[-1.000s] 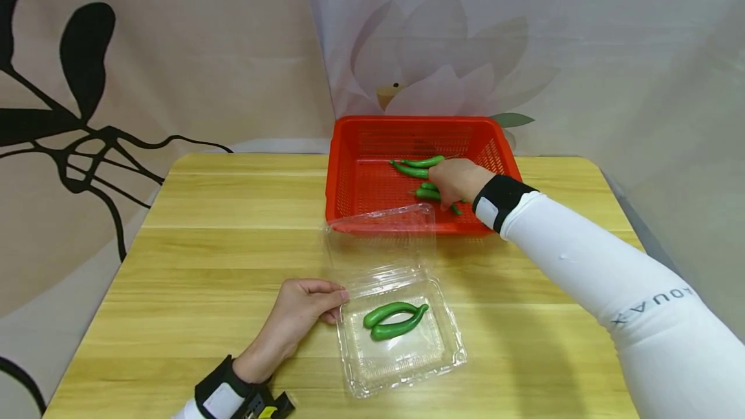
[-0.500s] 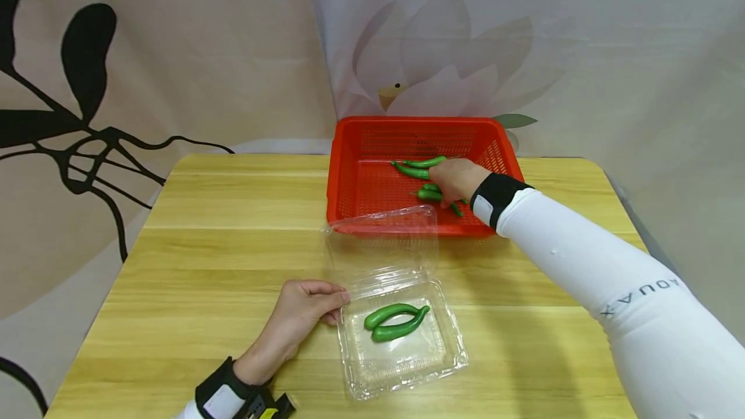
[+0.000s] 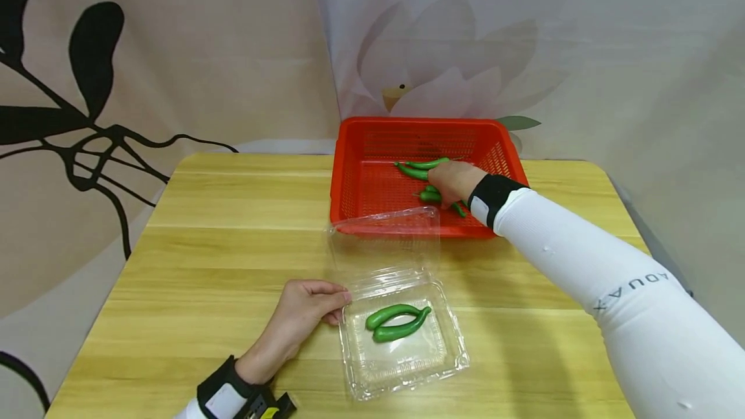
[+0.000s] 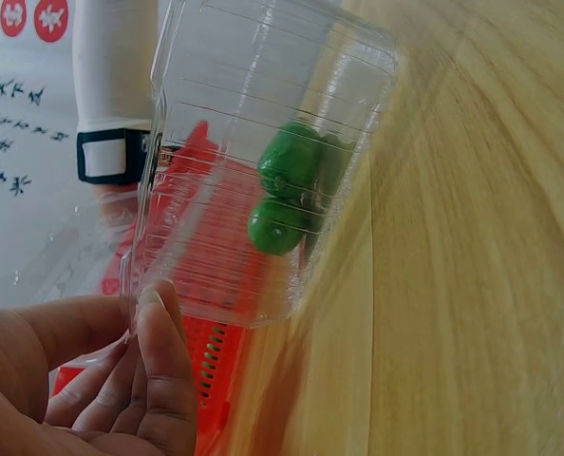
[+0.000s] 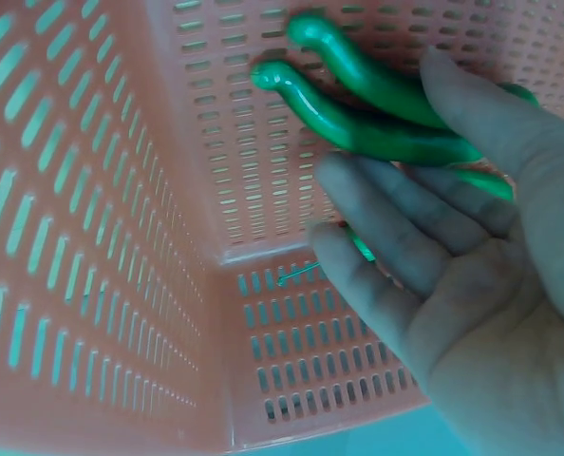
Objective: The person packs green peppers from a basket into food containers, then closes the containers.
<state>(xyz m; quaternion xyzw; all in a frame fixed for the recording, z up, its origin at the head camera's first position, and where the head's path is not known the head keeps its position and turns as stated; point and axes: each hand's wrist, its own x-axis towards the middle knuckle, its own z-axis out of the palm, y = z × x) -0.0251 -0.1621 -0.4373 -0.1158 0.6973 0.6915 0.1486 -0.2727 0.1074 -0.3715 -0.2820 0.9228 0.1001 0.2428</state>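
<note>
My left hand pinches the left edge of a clear plastic clamshell container between thumb and fingers, near its hinge. The container's lid is raised, leaning toward the basket. Two green chili peppers lie in its base; the left wrist view shows these peppers end-on through the plastic. Inside a red perforated basket, my right hand is among several green chili peppers. In the right wrist view its fingers are extended, with thumb and fingertips beside two green peppers; firm grip is not visible.
Both the basket and the container stand on a light wooden table, the basket at its far edge. A printed cloth backdrop hangs behind. The container's raised lid overlaps the basket's front side in the head view.
The head view has shifted slightly, so everything appears a little to the right. Both hands, the container and the peppers otherwise keep their places.
</note>
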